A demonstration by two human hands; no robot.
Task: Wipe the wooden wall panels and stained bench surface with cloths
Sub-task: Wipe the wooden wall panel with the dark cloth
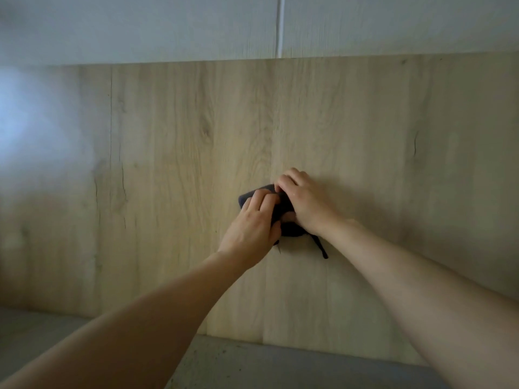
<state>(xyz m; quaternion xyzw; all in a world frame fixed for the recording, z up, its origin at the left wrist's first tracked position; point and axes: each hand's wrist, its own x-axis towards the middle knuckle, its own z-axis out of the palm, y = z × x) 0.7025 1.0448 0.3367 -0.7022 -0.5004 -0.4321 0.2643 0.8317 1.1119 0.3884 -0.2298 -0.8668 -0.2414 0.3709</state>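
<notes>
— While both hands bunch that dark cloth (283,211) against the wooden wall panel (182,153), what could slip?
— I'd judge the cloth itself. The left hand (252,226) lies over its left part with curled fingers, and the right hand (304,203) pinches its upper edge, so each is grasping the cloth. It sits low on the panel, above the bench (266,360). If either hand lets go while refolding, the wad could drop onto the bench.
— Anything else?
— A thin strand (321,248) hangs from the bottom of the cloth. It could drag across the wood and leave streaks if it is damp, though I cannot tell whether it is.
— What can't you make out?
— Most of the cloth is covered by the hands, so its fold and size stay hidden. The bench shows only as a grey strip along the bottom edge, so I cannot see any stain. The left side is washed out by a pale glare (25,122), and the upper wall (140,26) looks blurred.
</notes>
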